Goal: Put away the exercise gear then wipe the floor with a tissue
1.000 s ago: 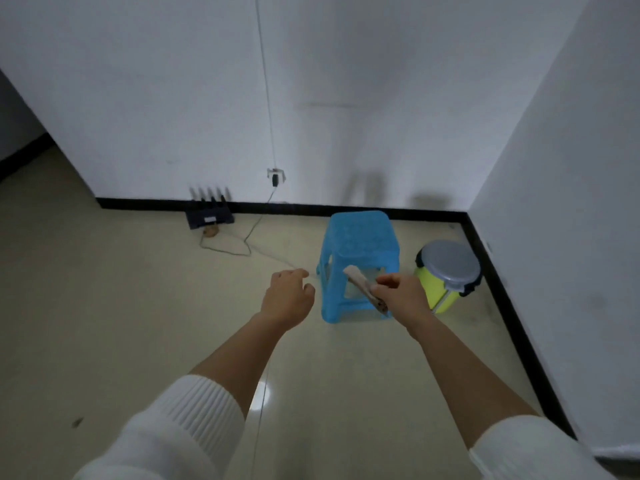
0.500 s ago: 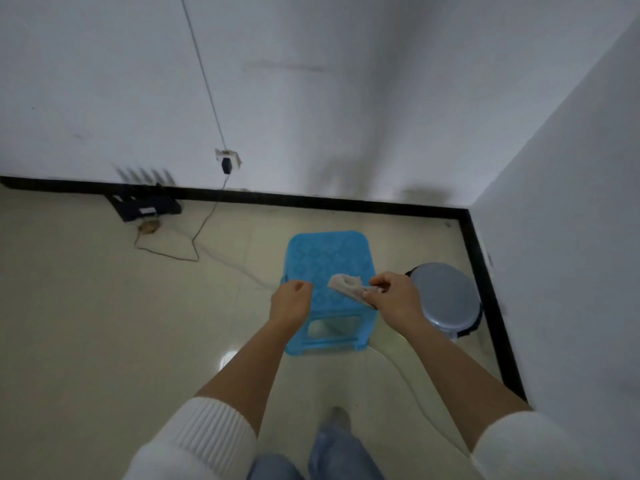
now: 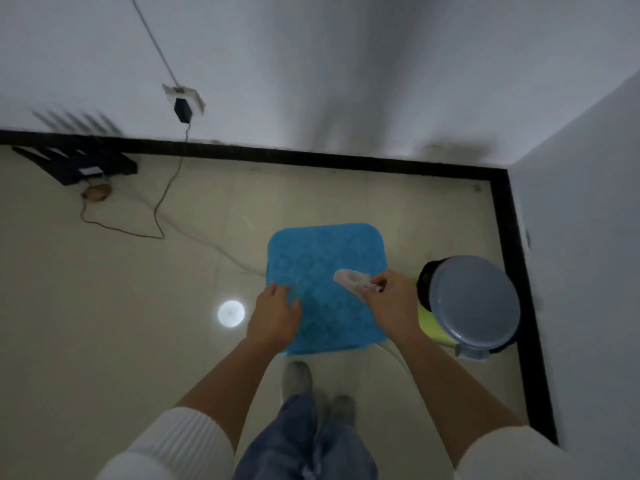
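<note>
Both arms are reaching down over the blue stool [image 3: 325, 251]. The right hand [image 3: 388, 299] is pinching a crumpled tissue [image 3: 351, 280], and the left hand [image 3: 275, 315] is lying palm-down, fingers relaxed and holding nothing.

- The left hand [image 3: 275, 317] covers the blue stool's [image 3: 325, 258] near left corner; contact with the seat cannot be told.
- The seat hides the stool's legs.
- The tissue [image 3: 350, 280] pinched in the right hand [image 3: 391, 303] is blurred.
- The grey lid [image 3: 474, 303] hides most of the yellow-green bin [image 3: 433, 329].
- The black device [image 3: 76, 164] by the wall [image 3: 311, 64] is smeared; the brown thing [image 3: 97, 192] beside it is too small to tell.
- The jeans [image 3: 301, 441] run off the bottom edge.
</note>
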### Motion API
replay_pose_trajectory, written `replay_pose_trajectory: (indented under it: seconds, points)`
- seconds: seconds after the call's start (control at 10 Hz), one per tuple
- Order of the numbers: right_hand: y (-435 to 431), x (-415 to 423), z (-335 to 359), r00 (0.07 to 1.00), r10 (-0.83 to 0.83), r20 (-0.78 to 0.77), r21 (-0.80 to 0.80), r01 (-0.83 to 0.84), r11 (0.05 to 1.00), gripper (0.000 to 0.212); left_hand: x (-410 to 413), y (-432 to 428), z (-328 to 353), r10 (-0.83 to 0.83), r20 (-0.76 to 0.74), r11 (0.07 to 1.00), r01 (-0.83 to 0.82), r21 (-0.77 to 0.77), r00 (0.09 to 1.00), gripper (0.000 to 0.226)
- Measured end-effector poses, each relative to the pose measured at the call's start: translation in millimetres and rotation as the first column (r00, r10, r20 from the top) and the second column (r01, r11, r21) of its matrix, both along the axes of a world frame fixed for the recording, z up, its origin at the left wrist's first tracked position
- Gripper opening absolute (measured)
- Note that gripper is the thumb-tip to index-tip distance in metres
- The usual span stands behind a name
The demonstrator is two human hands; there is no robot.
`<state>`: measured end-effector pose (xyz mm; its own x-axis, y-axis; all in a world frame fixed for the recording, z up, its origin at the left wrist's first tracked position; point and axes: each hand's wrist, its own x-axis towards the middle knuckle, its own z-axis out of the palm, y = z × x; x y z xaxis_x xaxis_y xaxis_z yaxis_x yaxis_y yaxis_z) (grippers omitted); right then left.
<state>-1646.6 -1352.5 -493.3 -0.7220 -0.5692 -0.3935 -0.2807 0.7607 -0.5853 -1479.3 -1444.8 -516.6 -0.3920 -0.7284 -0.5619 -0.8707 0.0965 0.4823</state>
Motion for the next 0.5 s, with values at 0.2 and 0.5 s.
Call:
replay_pose_trajectory:
  seconds: [0.2, 0.5]
  points:
    - [-30, -9, -69, 0.996, -0.072, -0.057, -0.036, 0.070, 0.997, 0.013, -14, -26, -66, -0.211, 0.104, 0.969, 0.222, -0.108, 0.972, 0.063]
    - [-32, -9, -105, 0.986, 0.070, 0.150, 0.136, -0.091, 0.987, 0.007, -21, -21, -108, -0.370, 0.237, 0.926, 0.378, 0.011, 0.898, 0.089]
